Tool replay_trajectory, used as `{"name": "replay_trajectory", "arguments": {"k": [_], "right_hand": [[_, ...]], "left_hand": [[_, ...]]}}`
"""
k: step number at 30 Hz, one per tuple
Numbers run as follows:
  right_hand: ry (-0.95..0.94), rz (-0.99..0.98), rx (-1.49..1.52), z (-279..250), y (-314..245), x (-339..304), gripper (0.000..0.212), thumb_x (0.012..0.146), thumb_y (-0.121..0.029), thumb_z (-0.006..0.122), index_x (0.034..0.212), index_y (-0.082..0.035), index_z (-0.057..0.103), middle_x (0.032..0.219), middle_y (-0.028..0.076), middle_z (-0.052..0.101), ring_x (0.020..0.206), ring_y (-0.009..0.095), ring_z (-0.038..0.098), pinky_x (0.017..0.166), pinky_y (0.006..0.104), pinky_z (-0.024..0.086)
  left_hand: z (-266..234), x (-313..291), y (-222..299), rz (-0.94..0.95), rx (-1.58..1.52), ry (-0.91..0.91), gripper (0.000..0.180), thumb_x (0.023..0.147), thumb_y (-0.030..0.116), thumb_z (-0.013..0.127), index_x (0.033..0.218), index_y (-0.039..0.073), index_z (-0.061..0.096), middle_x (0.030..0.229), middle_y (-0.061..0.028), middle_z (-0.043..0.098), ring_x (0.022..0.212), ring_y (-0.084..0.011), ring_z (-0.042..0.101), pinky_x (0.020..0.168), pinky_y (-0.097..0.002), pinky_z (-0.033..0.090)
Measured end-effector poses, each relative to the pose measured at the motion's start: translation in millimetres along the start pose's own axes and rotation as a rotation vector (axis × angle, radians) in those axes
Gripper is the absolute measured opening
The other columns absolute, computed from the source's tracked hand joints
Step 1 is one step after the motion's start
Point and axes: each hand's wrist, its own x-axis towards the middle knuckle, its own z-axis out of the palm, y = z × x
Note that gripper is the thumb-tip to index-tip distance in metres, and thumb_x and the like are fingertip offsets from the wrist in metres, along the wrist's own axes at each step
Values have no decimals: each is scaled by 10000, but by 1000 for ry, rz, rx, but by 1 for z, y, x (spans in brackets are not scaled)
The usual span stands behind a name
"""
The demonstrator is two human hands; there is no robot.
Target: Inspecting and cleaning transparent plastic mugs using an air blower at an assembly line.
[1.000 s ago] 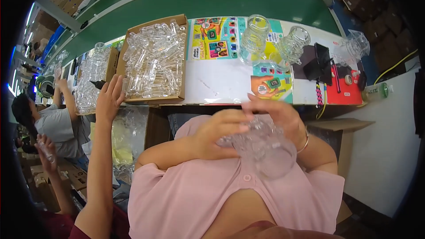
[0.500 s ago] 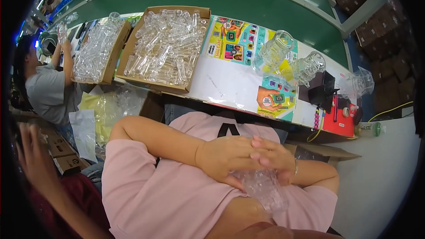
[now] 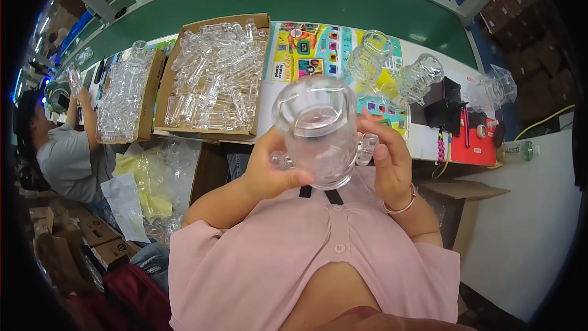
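In front of my chest is a clear plastic jar-shaped vessel point(image 3: 321, 141) with a rounded, wider top and a small lug on each side. My left hand point(image 3: 269, 168) grips it from the left, thumb across its lower front. Beside its right lug is my right hand point(image 3: 392, 162), fingers apart; whether a fingertip touches the vessel I cannot tell. Two similar clear vessels stand on the table beyond, one upright point(image 3: 370, 55) and one tilted point(image 3: 419, 76).
An open cardboard box point(image 3: 262, 73) of clear tubular pieces lies on the white table point(image 3: 260, 124), with a second box point(image 3: 154, 95) to its left. A black stand point(image 3: 447, 110) and a tape roll point(image 3: 481, 130) sit right. A co-worker point(image 3: 67, 153) works at far left.
My hands have come apart from their overlapped hold on clear plastic low at my chest. The vessel now shows higher and nearer the table. A hand at the lower left has left view.
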Motion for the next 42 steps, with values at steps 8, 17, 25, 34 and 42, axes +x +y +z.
{"name": "replay_trajectory", "arguments": {"k": [8, 17, 25, 34, 42], "right_hand": [[-46, -118, -87, 5, 9, 6, 385, 940, -270, 326, 1183, 15, 418, 1157, 190, 529, 1113, 284, 491, 1042, 504, 165], [-115, 357, 85, 25, 54, 0, 384, 919, -294, 434, 1135, 21, 399, 1095, 139, 525, 986, 217, 560, 804, 310, 447], [-52, 451, 439, 33, 72, 12, 392, 950, -305, 342, 1197, -1, 369, 1087, 86, 486, 940, 128, 527, 802, 249, 415], [9, 243, -75, 29, 101, -23, 306, 887, -104, 447, 1171, 9, 419, 1206, 159, 437, 973, 223, 554, 854, 327, 431], [-72, 40, -479, 36, 96, -25, 193, 745, -4, 551, 938, -10, 567, 1031, 151, 563, 928, 309, 548, 806, 341, 441]], "left_hand": [[-5, 9, 5, 7, 191, -51, 827, 566, 247, 799, 1261, 68, 388, 1212, -167, 452, 1082, -266, 482, 889, -362, 427], [-5, 15, -6, 230, -215, 305, 800, 680, 254, 719, 1293, -11, 277, 1272, -165, 403, 1120, -225, 462, 923, -337, 388], [-36, 26, -7, -260, -190, 163, 609, 822, 196, 604, 1306, 43, 268, 1310, -112, 382, 1138, -243, 464, 915, -394, 422], [-144, 237, 20, -143, -43, 337, 517, 843, 314, 569, 1201, 16, 344, 1205, -154, 423, 990, -242, 532, 825, -366, 481], [-212, 305, 4, -103, 1236, 468, 522, 777, 178, 545, 1199, -71, 366, 1219, -249, 411, 1073, -404, 456, 909, -410, 394]]}}
